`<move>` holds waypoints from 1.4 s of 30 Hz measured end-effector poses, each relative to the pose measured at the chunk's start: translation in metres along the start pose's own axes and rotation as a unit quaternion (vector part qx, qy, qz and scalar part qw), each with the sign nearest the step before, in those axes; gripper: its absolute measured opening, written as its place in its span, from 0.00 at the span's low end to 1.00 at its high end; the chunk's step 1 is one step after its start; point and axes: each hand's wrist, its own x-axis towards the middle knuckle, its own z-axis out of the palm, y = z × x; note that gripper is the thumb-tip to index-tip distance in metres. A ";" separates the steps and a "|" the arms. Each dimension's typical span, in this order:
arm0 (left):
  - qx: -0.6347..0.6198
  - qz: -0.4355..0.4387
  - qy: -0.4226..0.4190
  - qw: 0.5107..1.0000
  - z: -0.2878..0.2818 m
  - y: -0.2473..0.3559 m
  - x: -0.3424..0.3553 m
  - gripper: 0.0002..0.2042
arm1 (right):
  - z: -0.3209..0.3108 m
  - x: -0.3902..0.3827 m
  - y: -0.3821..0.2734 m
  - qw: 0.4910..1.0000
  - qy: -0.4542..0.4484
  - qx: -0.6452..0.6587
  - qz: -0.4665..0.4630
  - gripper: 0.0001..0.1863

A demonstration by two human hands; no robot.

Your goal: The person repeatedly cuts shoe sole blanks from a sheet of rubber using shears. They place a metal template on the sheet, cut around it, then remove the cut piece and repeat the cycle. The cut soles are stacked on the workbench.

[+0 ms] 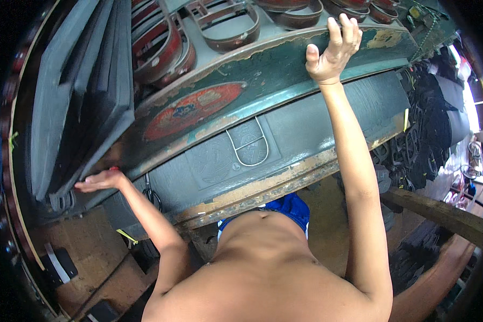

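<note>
My left hand is stretched out flat at the left, its fingertips at the lower edge of a bundle of dark grey sheets; whether it touches them I cannot tell. My right hand is raised at the upper right before the green beam of a press-like machine, thumb apart and fingers slightly bent, with nothing in it. Between my arms, below the beam, a D-shaped metal cutting die with a crossbar lies on a dark sheet, where curved outlines show pressed into the surface.
Several reddish-brown metal dies stand on top of the machine. A worn ledge runs along its front, close to my body. Scissors hang near the left end. Dark scraps are heaped at the right, above a wooden beam.
</note>
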 end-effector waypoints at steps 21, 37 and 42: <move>0.016 0.033 -0.092 0.995 -0.071 -0.013 -0.026 0.25 | -0.028 -0.055 -0.013 0.998 -0.054 0.002 0.040 0.36; 0.055 -0.007 -0.096 0.994 -0.077 -0.012 -0.026 0.24 | -0.029 -0.054 -0.019 0.997 -0.058 -0.016 0.045 0.37; 0.083 0.017 -0.073 0.994 -0.079 -0.020 -0.027 0.21 | -0.032 -0.055 -0.022 0.998 -0.058 -0.014 0.038 0.37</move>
